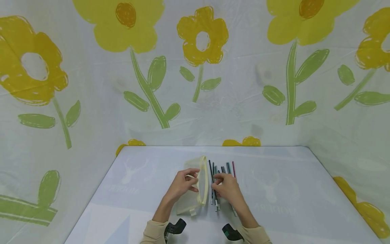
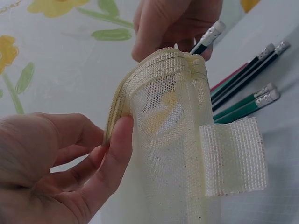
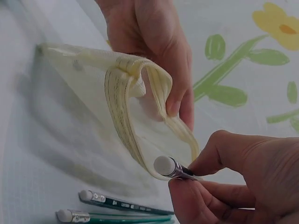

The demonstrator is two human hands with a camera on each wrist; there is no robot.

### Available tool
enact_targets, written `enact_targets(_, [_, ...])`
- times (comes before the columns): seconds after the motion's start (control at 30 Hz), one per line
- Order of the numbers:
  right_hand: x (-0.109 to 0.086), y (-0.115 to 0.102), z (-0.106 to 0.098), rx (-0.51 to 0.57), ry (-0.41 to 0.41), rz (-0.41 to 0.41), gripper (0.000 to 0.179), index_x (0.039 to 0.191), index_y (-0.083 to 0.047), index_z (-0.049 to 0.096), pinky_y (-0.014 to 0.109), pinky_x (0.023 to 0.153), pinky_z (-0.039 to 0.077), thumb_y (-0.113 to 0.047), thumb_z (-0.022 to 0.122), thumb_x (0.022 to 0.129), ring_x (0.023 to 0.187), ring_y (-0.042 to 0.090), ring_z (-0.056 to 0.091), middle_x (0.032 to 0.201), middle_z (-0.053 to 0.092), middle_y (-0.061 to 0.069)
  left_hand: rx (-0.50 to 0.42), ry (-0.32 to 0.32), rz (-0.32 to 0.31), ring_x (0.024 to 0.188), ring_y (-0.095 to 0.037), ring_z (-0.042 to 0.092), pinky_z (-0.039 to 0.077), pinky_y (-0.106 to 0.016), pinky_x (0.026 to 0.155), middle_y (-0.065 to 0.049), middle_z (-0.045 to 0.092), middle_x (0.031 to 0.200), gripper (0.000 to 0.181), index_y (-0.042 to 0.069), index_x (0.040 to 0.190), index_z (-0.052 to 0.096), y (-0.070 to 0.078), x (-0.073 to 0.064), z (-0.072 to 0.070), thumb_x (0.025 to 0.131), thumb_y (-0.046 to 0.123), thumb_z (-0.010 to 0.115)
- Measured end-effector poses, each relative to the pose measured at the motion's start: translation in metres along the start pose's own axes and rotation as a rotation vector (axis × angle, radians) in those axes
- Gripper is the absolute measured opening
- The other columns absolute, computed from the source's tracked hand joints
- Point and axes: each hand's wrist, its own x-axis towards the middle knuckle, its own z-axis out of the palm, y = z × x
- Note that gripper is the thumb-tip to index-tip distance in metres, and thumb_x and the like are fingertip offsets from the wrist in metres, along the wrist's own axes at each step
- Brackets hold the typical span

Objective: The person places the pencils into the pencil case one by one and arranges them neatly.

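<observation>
My left hand (image 1: 182,184) pinches the zippered edge of a pale yellow mesh pouch (image 1: 206,186), thumb on one side and fingers on the other. The pouch mouth gapes towards the right, as the right wrist view shows. Between the thumb and fingers of my right hand (image 1: 229,187) is a pencil (image 3: 164,166) with a white eraser end, close beside the pouch's rim. Several dark and green pencils (image 2: 247,108) with metal bands and white erasers lie on the table to the right of the pouch. A red one (image 1: 233,168) is among them.
A white fabric tab (image 2: 235,157) sticks out from the pouch's side. The white table (image 1: 292,217) carries faint deer-head prints. Behind and beside it hangs a pale cloth (image 1: 240,91) with yellow flowers. Black wrist cameras (image 1: 175,226) sit at both cuffs.
</observation>
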Motion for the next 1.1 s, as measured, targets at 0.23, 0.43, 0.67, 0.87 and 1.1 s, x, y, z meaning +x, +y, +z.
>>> enact_targets(0.23, [0.002, -0.006, 0.004, -0.005, -0.006, 0.001, 0.034, 0.111, 0.0, 0.071, 0.02, 0.044, 0.055, -0.008, 0.067, 0.078, 0.047, 0.01, 0.061, 0.077, 0.066, 0.004, 0.009, 0.017, -0.009, 0.077, -0.015, 0.059, 0.066, -0.034, 0.064, -0.014, 0.055, 0.103, 0.042, -0.005, 0.134, 0.055, 0.0, 0.0, 0.002, 0.092, 0.001, 0.058])
enact_targets(0.43, [0.003, -0.01, 0.007, 0.008, -0.027, -0.003, 0.035, 0.112, 0.0, 0.07, 0.021, 0.044, 0.056, -0.009, 0.067, 0.079, 0.048, 0.009, 0.061, 0.079, 0.068, 0.005, 0.018, 0.029, -0.002, 0.079, -0.017, 0.06, 0.066, -0.034, 0.064, -0.015, 0.055, 0.104, 0.041, -0.003, 0.133, 0.057, 0.001, 0.0, 0.003, 0.092, 0.001, 0.057])
enact_targets(0.67, [0.008, -0.011, 0.01, 0.027, -0.027, -0.016, 0.035, 0.112, 0.002, 0.07, 0.02, 0.043, 0.054, -0.008, 0.066, 0.079, 0.047, 0.01, 0.06, 0.078, 0.067, 0.006, 0.035, 0.038, -0.001, 0.079, -0.018, 0.062, 0.066, -0.033, 0.064, -0.016, 0.055, 0.104, 0.041, -0.002, 0.133, 0.058, 0.003, 0.0, 0.006, 0.092, 0.001, 0.056])
enact_targets(0.87, [0.011, -0.012, 0.013, 0.032, -0.019, -0.016, 0.037, 0.113, 0.003, 0.07, 0.022, 0.042, 0.053, -0.007, 0.065, 0.078, 0.047, 0.015, 0.062, 0.075, 0.067, 0.005, 0.016, 0.048, 0.002, 0.082, -0.019, 0.06, 0.066, -0.033, 0.064, -0.015, 0.054, 0.105, 0.041, -0.002, 0.133, 0.057, 0.004, 0.0, 0.008, 0.092, 0.001, 0.057])
enact_targets(1.1, [0.013, -0.013, 0.016, 0.068, 0.006, -0.003, 0.039, 0.114, 0.004, 0.069, 0.024, 0.043, 0.057, -0.006, 0.065, 0.076, 0.045, 0.015, 0.065, 0.078, 0.069, 0.007, -0.001, 0.049, 0.012, 0.082, -0.019, 0.062, 0.066, -0.034, 0.064, -0.017, 0.054, 0.107, 0.041, -0.002, 0.134, 0.057, 0.006, -0.001, 0.01, 0.093, 0.002, 0.057])
